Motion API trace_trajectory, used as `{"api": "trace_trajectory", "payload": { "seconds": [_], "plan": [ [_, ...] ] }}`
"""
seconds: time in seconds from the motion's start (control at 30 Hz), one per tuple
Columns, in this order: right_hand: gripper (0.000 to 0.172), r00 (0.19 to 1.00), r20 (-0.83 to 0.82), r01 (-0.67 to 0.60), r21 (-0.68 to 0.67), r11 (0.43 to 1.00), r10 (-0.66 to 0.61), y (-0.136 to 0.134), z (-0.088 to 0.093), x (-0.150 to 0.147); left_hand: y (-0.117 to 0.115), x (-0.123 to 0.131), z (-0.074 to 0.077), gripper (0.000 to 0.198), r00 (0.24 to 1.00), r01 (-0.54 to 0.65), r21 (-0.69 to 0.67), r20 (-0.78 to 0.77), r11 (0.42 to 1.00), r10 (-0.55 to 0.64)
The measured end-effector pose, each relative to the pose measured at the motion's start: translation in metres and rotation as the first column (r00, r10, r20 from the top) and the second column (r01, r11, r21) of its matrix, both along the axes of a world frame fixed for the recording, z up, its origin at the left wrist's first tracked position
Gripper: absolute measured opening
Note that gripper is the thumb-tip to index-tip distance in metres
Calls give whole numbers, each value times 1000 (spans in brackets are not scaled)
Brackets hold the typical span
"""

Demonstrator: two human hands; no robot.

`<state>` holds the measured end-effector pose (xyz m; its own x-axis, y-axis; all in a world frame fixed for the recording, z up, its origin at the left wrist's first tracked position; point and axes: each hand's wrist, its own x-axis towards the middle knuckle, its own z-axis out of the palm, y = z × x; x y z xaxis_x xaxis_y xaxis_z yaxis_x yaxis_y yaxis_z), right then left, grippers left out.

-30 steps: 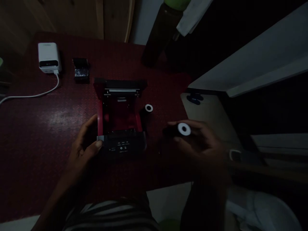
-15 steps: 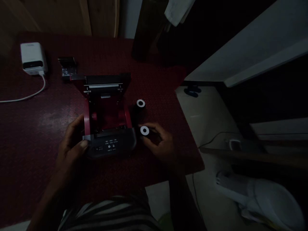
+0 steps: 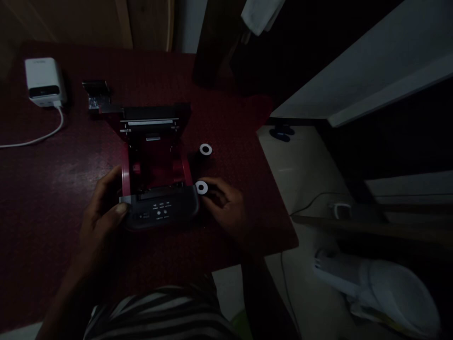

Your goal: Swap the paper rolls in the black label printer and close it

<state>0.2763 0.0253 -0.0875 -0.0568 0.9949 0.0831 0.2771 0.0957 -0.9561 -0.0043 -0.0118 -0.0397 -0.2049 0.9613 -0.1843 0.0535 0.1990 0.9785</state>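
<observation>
A red and black device (image 3: 161,208), its lid raised and its red inner bay bare, sits on the dark red table. My left hand (image 3: 102,212) grips its left side, thumb on the front corner. Beside the front right corner, my right hand (image 3: 226,203) pinches a small roll with a white ring-shaped end (image 3: 201,187). A second such roll (image 3: 205,149) stands on the table just behind, apart from my hand. Dim light hides the undersides of the fingers.
A white box (image 3: 44,80) with a white cable (image 3: 46,138) lies at the back left. Near it is a small dark open item (image 3: 98,97). The table's right edge (image 3: 279,179) borders a pale floor with slippers (image 3: 281,133).
My right hand has moved left with the roll, bringing it up near the device's right side. My left hand keeps its hold. The whole view has shifted slightly.
</observation>
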Motion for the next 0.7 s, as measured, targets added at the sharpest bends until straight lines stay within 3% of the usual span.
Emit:
{"api": "trace_trajectory", "payload": {
  "seconds": [0.1,0.17,0.3,0.37,0.5,0.63,0.7],
  "plan": [
    [31,1000,25,-7,18,1000,6,-1,-4,-2,1,0,1,77,991,-19,-22,128,1000,22],
    [36,999,52,-14,8,1000,13,-5,1,3,1,1,2,77,991,-29,-27,131,999,33],
    [52,996,71,-39,-102,994,47,-12,19,23,1,2,4,79,993,-31,-44,111,999,36],
    [46,994,98,-24,-143,989,39,-9,30,34,1,2,5,79,993,-26,-52,115,998,32],
    [28,982,171,84,-31,996,-78,22,41,43,1,0,3,79,994,-16,-49,106,999,21],
    [45,988,153,26,49,998,-34,70,26,25,1,-2,1,79,993,4,-45,120,999,1],
    [42,986,165,-10,69,998,-2,89,16,14,1,-1,2,79,993,3,-39,115,999,1]
  ]
}}
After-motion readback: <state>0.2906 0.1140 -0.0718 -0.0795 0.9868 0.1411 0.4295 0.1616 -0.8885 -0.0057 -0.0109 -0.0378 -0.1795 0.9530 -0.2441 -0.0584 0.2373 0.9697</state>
